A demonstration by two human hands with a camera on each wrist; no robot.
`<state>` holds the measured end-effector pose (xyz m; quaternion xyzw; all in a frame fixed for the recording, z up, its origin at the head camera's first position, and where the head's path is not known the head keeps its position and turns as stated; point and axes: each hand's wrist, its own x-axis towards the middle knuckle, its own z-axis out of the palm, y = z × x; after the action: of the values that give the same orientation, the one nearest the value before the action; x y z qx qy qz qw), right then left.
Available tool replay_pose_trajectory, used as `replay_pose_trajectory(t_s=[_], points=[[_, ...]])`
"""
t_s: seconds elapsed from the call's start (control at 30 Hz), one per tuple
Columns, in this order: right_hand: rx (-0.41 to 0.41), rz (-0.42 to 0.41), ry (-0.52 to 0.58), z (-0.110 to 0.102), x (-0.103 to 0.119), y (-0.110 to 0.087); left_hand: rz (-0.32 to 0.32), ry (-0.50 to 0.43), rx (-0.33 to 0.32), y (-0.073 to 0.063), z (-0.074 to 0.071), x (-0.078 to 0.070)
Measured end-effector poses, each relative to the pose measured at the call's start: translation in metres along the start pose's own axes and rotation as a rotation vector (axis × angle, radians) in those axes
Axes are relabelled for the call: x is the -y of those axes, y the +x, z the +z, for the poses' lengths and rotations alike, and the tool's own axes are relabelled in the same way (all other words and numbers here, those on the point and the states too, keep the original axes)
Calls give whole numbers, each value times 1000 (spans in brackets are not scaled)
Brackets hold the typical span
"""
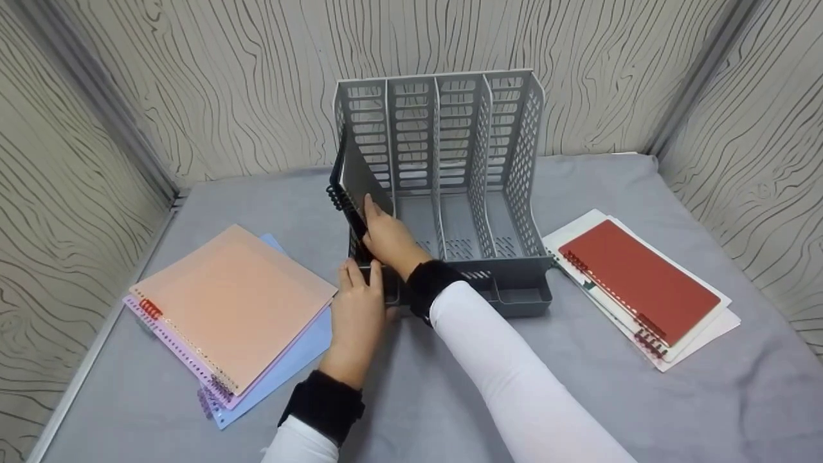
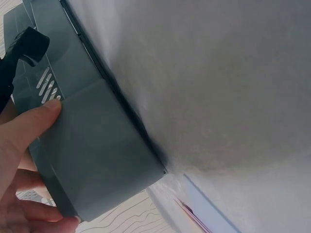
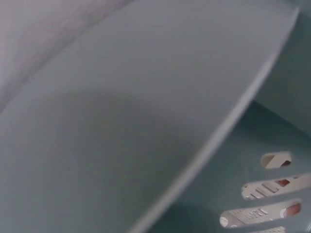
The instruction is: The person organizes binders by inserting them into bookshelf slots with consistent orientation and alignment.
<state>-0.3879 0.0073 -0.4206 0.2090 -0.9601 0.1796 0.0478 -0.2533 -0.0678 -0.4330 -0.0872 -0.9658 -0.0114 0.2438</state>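
A grey file organizer (image 1: 463,283) with upright slots and a low front tray stands at the back of the table. In its leftmost slot, a black ring-bound notebook (image 1: 355,168) leans left, its coil toward the front. My right hand (image 1: 395,241) holds the notebook by its front edge, with one finger along its right face; some fingers are hidden. At the tray's left end, my left hand (image 1: 357,302) grips the organizer, thumb on the front face and fingers over the rim, as the left wrist view shows. A pale curved divider (image 3: 214,155) fills much of the right wrist view.
At left lies a stack of loose-leaf binders, an orange one (image 1: 238,308) on top of purple and blue ones (image 1: 308,354). To the right, a smaller red notebook (image 1: 636,276) rests on white ones (image 1: 723,328). Wood-patterned panels (image 1: 257,77) enclose the table.
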Motion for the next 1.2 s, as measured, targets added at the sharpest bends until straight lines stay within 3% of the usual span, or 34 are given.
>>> replay_pose_trajectory(t_s=[0.17, 0.57, 0.77, 1.2], points=[[-35, -26, -3, 2, -1, 0, -5, -10, -1, -1, 1, 1], [-95, 5, 46, 2, -1, 0, 5, 10, -3, -1, 2, 1], [-124, -34, 65, 2, -2, -1, 0, 14, 19, -1, 2, 1], [-14, -51, 22, -2, -2, 0, -2, 3, 37, 0, -1, 0]])
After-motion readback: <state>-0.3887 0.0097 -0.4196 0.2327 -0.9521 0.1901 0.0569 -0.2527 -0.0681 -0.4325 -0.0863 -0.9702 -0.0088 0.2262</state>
